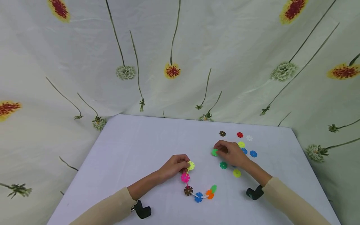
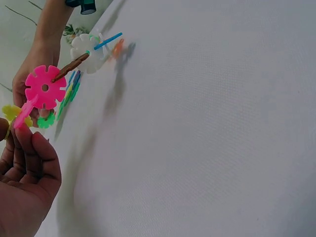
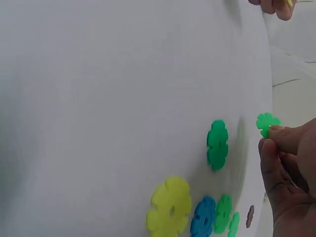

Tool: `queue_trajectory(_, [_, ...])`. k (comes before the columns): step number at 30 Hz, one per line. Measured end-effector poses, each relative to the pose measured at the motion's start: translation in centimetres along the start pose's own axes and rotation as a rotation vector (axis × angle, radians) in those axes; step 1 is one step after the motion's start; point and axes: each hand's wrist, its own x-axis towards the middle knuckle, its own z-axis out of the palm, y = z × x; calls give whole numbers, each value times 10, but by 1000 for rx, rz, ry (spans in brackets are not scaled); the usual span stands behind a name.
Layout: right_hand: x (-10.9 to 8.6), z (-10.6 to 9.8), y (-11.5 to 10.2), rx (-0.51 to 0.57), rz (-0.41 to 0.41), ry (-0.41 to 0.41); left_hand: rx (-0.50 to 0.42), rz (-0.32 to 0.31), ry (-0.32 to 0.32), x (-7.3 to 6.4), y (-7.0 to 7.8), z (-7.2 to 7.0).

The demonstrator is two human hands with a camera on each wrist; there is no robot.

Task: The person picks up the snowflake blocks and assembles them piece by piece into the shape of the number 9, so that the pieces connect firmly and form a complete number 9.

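From above, the head camera looks forward and down, far enough back to take in most of the smooth white surface (image 1: 140, 137) and the pale flower-printed cloth (image 1: 154, 37) beyond. Each wrist camera looks from close up, rolled sideways: the left past the left fingers (image 2: 44, 149), the right past the right fingers (image 3: 270, 160). All three share the notched bright-green plastic disc (image 1: 214, 152).

White-topped table (image 1: 135, 140); pale flower-print cloth (image 1: 236, 40) hanging behind and alongside.
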Motion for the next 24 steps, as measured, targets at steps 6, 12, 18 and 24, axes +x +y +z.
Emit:
queue_trajectory(6, [-3,10,-21,102,-10,-32,-7,2,-3,2,0,1])
queue_trajectory(12, [-8,18,-41,193,-41,-67,-14,6,-7,3,-1,2])
queue_trajectory(18, [-12,25,-51,247,-101,-87,-25,-15,-6,4,-4,1])
queue_trajectory(24, [-13,31,-58,277,-148,-102,-17,-21,-6,6,-6,1])
